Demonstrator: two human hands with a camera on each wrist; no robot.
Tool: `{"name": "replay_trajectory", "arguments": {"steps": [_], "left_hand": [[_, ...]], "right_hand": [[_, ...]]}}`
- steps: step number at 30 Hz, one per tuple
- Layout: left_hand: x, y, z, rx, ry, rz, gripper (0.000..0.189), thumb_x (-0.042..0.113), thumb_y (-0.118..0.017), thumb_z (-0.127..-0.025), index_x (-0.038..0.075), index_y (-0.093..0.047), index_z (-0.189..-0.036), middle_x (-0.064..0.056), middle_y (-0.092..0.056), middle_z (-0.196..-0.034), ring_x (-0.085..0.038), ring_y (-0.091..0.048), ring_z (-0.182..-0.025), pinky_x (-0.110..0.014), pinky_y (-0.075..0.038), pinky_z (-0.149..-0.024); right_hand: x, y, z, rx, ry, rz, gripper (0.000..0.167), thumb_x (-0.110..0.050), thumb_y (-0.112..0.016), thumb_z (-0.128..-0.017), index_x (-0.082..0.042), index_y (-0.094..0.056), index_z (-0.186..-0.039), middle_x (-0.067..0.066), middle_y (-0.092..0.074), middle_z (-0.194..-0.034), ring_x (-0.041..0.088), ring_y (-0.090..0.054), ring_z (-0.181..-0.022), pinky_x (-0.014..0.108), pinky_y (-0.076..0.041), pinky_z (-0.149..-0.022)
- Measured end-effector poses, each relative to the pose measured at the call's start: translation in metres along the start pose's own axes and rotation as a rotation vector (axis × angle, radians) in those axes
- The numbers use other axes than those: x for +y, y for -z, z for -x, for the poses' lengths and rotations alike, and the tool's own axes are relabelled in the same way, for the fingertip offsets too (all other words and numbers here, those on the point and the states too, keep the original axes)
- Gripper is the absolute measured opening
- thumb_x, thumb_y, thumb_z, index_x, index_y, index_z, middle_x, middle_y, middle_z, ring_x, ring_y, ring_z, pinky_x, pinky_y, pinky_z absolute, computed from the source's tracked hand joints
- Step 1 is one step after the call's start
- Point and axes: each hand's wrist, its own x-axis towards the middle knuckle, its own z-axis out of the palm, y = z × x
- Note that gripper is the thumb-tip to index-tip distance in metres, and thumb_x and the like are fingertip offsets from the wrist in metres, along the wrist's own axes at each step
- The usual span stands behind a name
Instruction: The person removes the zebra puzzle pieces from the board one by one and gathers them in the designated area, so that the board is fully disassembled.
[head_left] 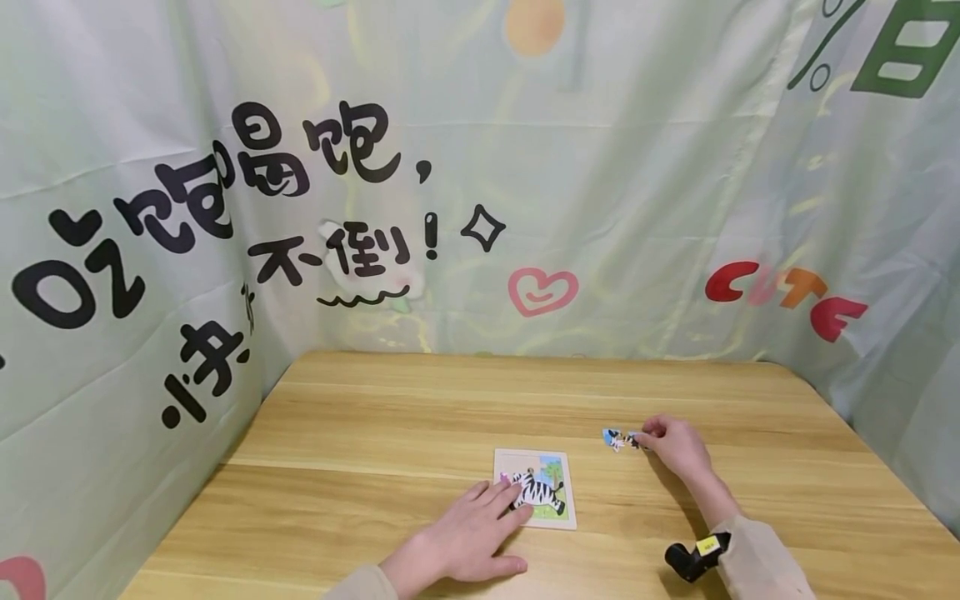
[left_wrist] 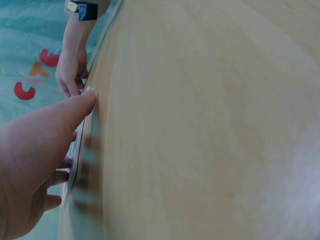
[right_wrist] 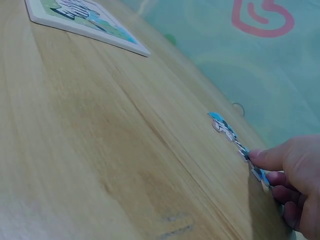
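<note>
One zebra puzzle board (head_left: 517, 461), near centre, under spread left hand (head_left: 478, 533) gripping nothing. At least two loose pieces (head_left: 615, 439), farther right, at partly closed right hand (head_left: 677, 447); whether pinched, cannot tell.

On the tabletop (head_left: 375, 417), puzzle board (head_left: 516, 460) partly beneath left hand (head_left: 480, 535); farther back to the right, loose pieces (head_left: 617, 440), rightmost apparently under right hand (head_left: 677, 447); curtain (head_left: 637, 208) behind.
</note>
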Motion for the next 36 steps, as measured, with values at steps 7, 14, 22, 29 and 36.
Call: {"name": "replay_trajectory", "arguments": {"steps": [7,14,22,29,36], "left_hand": [[0.000,0.000,0.000,-0.006,0.005,-0.002,0.068,0.063,-0.031,-0.091,0.021,-0.037,-0.142,-0.009,-0.030,-0.149,-0.025,-0.026,-0.136,-0.042,-0.028,-0.107],[0.001,0.001,0.000,-0.014,0.008,-0.008,0.068,0.064,-0.029,-0.091,0.021,-0.036,-0.143,-0.009,-0.028,-0.149,-0.025,-0.024,-0.137,-0.042,-0.027,-0.108],[0.001,0.001,0.000,-0.016,0.003,-0.014,0.067,0.063,-0.028,-0.091,0.021,-0.036,-0.143,-0.009,-0.028,-0.149,-0.024,-0.025,-0.136,-0.041,-0.027,-0.108],[0.001,0.002,0.000,-0.030,0.010,0.001,0.067,0.063,-0.030,-0.091,0.021,-0.036,-0.143,-0.009,-0.028,-0.149,-0.024,-0.024,-0.137,-0.041,-0.027,-0.108],[0.000,0.003,0.000,-0.032,0.009,0.000,0.067,0.063,-0.030,-0.091,0.021,-0.036,-0.143,-0.009,-0.028,-0.149,-0.024,-0.025,-0.136,-0.041,-0.027,-0.108]], "right_hand": [[-0.003,0.003,0.003,0.024,0.022,-0.044,0.029,-0.018,-0.065,-0.086,0.008,-0.061,-0.098,0.014,-0.061,-0.084,0.025,-0.054,-0.076,0.032,-0.042,-0.061],[-0.024,0.002,0.007,0.055,0.043,-0.109,0.034,-0.016,-0.065,-0.085,0.010,-0.060,-0.106,0.014,-0.062,-0.088,0.025,-0.056,-0.079,0.028,-0.044,-0.060],[-0.057,-0.018,0.010,-0.010,0.093,-0.218,0.033,-0.011,-0.067,-0.084,0.009,-0.061,-0.109,0.009,-0.062,-0.089,0.021,-0.056,-0.081,0.026,-0.046,-0.062],[-0.081,-0.039,0.019,-0.044,0.109,-0.261,0.031,-0.009,-0.070,-0.081,0.006,-0.063,-0.106,0.005,-0.062,-0.087,0.019,-0.057,-0.081,0.025,-0.047,-0.063],[-0.097,-0.053,0.031,-0.079,0.090,-0.271,0.034,-0.014,-0.074,-0.078,0.002,-0.064,-0.106,0.006,-0.063,-0.091,0.018,-0.057,-0.083,0.031,-0.047,-0.072]]}}
